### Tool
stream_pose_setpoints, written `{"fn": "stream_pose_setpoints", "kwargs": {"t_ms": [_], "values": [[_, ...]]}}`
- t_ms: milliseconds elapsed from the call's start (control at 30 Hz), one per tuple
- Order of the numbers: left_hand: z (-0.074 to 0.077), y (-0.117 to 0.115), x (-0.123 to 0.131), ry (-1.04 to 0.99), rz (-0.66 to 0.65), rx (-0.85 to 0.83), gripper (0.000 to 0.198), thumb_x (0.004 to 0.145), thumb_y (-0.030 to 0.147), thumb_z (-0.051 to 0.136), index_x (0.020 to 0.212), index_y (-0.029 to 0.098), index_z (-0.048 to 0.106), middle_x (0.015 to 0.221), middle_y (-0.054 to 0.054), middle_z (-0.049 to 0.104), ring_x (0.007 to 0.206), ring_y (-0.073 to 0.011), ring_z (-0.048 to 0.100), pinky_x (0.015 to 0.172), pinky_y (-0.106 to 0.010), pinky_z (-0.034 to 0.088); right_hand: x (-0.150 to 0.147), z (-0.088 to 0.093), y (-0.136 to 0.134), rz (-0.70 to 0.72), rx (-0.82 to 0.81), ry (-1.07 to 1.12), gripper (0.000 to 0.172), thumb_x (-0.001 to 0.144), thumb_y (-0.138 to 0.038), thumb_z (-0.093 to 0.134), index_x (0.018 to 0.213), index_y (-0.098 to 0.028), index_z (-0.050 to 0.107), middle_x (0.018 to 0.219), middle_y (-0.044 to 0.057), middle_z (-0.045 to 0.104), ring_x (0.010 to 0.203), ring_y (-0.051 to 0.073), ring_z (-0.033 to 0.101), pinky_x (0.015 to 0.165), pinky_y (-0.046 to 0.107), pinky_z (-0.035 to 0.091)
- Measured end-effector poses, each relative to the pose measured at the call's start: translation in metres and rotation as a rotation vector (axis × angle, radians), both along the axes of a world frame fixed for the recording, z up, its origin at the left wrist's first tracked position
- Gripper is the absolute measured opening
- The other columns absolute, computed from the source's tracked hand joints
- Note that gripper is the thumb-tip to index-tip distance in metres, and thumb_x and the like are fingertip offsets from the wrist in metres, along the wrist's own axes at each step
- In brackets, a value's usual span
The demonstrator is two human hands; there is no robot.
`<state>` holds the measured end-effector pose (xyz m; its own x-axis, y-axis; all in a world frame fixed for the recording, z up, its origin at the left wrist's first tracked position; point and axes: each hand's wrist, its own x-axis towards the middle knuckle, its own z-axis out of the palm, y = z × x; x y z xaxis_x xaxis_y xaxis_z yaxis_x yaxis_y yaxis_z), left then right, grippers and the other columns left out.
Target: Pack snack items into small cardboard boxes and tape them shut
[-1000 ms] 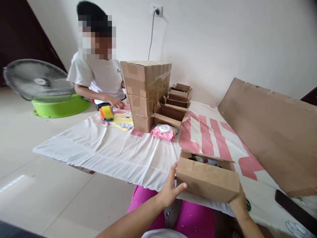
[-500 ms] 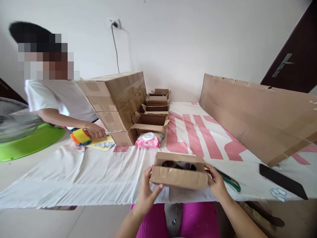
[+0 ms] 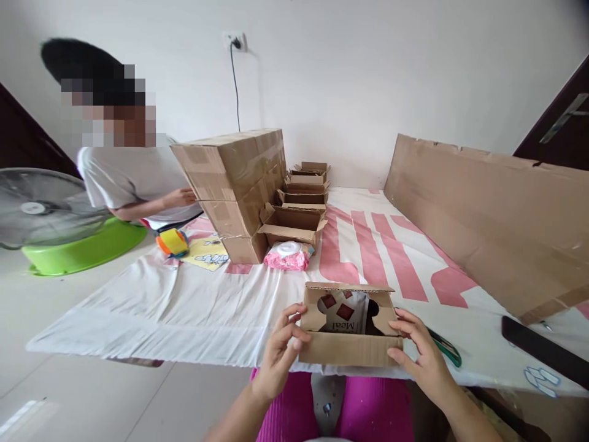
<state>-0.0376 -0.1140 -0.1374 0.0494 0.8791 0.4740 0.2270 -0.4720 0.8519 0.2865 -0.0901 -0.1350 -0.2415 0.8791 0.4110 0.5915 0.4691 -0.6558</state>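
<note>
A small cardboard box (image 3: 350, 351) rests at the table's near edge, its top flap raised at the back and its end flaps folded inward. Inside it lies a printed packet (image 3: 346, 314) with dark red squares and the letters "Meal". My left hand (image 3: 281, 347) grips the box's left end, fingers over the corner and thumb at the front. At the right end my right hand (image 3: 426, 353) holds it the same way, thumb on the front wall. Just beyond that hand is a green utility knife (image 3: 447, 348), partly hidden by it.
Taped boxes (image 3: 253, 202) are stacked left of centre, beside a row of open boxes (image 3: 292, 220) and a pink wipes pack (image 3: 289, 256). A tape dispenser (image 3: 173, 242), a co-worker (image 3: 131, 175) and a fan (image 3: 41, 209) are left. A cardboard panel (image 3: 488, 227) and phone (image 3: 545, 350) are right.
The box's top has come open, with the flap lifted at the back and the packet showing. The co-worker's hand has left the tape dispenser. My view has turned slightly left.
</note>
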Motion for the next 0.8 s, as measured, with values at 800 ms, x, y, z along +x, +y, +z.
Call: {"fn": "stream_pose_setpoints", "kwargs": {"t_ms": [800], "values": [[0.04,-0.007,0.018,0.743,0.344,0.155,0.034,0.09,0.022,0.053,0.124,0.023,0.054,0.146,-0.014,0.032,0.138,-0.0351,0.028,0.102,-0.056,0.043,-0.027,0.039,0.012,-0.212,0.465,-0.393,0.036,0.089,-0.043,0.056,0.117,-0.02,0.06,0.135,0.015,0.048,0.123,0.033,0.048,0.101,0.052,0.044]]}}
